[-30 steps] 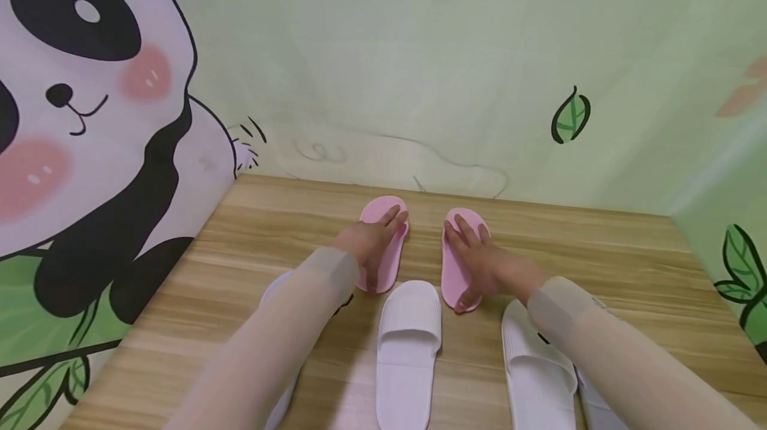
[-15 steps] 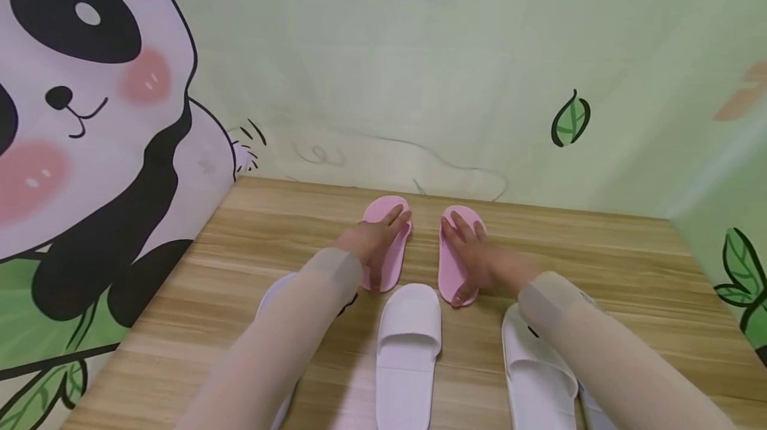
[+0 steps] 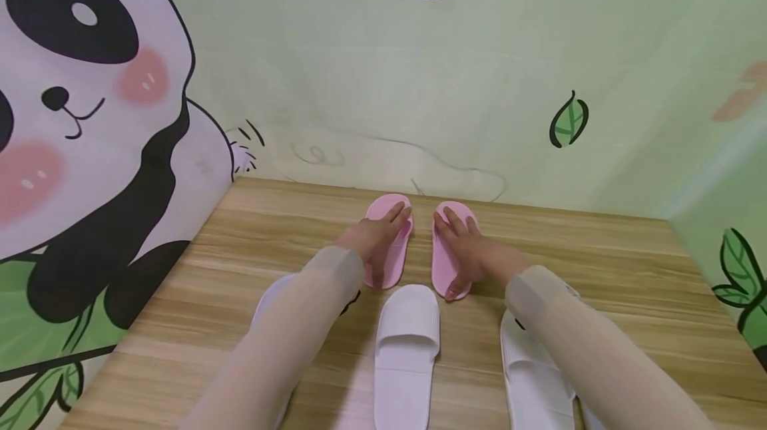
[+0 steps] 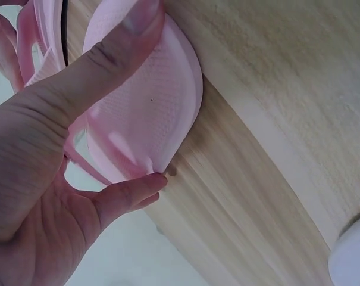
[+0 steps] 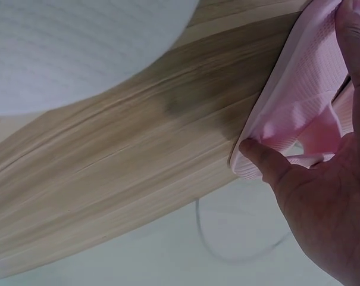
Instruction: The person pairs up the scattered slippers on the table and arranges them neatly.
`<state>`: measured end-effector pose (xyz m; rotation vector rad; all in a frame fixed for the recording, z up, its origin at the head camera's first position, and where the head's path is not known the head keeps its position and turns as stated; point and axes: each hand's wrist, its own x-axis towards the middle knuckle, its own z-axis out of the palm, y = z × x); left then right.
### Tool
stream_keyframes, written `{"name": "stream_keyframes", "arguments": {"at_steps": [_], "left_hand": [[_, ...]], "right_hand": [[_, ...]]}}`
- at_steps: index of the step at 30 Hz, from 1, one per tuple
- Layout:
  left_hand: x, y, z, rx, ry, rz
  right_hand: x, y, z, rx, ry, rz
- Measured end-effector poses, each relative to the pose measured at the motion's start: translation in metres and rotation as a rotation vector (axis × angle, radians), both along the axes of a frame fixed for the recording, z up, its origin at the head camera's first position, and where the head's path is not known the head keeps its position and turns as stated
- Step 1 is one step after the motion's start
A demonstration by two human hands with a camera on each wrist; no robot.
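Note:
Two pink slippers stand side by side, toes to the wall, on the wooden floor. My left hand lies along the left pink slipper, fingers stretched over its top and thumb at its heel edge. In the left wrist view this slipper is clamped between thumb and fingers of that hand. My right hand holds the right pink slipper the same way. The right wrist view shows its thumb pressed on the slipper's rim.
A white slipper lies just behind the pink pair. Another white slipper sits under my right forearm, and a third peeks out below my left arm. A panda mural wall closes the left, a leaf-patterned wall the back.
The right hand has slid its pink slipper left, closing the gap to the left one. The left hand and its slipper have hardly moved.

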<state>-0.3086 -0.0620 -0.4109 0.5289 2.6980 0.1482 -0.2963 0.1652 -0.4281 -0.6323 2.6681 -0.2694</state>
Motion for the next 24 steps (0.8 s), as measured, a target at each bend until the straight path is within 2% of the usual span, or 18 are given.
{"name": "stream_keyframes", "arguments": {"at_steps": [16, 24], "left_hand": [[-0.004, 0.007, -0.002, 0.020, 0.045, -0.010], [0.000, 0.010, 0.001, 0.010, 0.053, -0.014]], "right_hand": [[-0.012, -0.004, -0.007, -0.024, 0.047, 0.031], [-0.014, -0.007, -0.006, -0.030, 0.043, 0.036]]}}
